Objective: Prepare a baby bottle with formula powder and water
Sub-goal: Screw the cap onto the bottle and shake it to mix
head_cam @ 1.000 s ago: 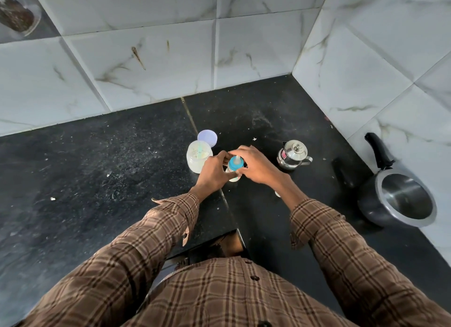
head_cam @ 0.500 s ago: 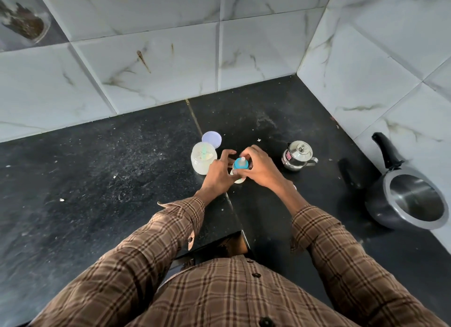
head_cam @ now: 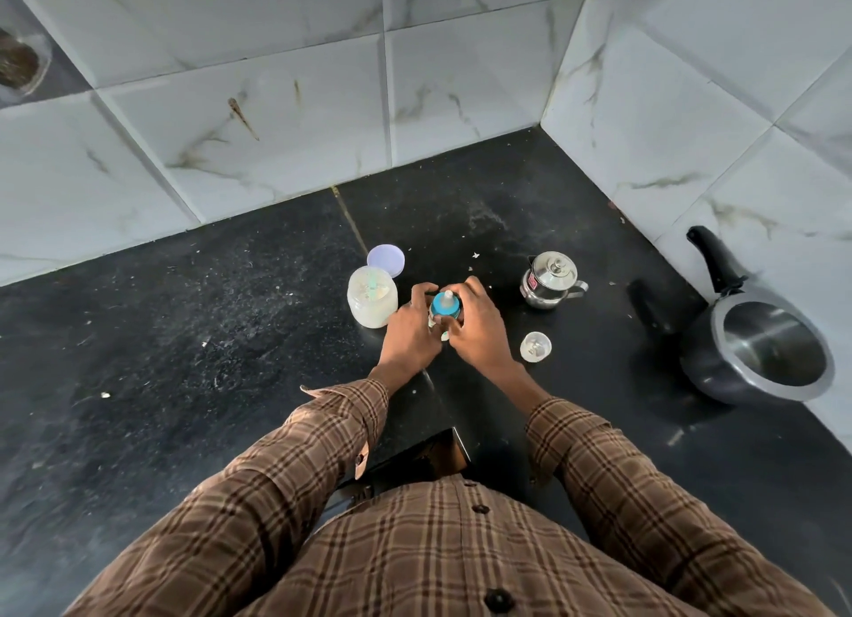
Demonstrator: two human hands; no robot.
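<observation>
polished steel pot [head_cam: 549, 280] gleams on a matt, speckled black stone counter [head_cam: 184, 321]; glossy veined marble-look wall tiles [head_cam: 276, 100] behind; cloudy translucent plastic jar [head_cam: 372, 303]; soft woven plaid cloth sleeves [head_cam: 295, 464].

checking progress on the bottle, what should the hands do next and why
Probably finish twisting the blue nipple ring tight. Both the left hand and the right hand grip the baby bottle standing on the counter, and its clear cap lies apart, not yet on.
</observation>
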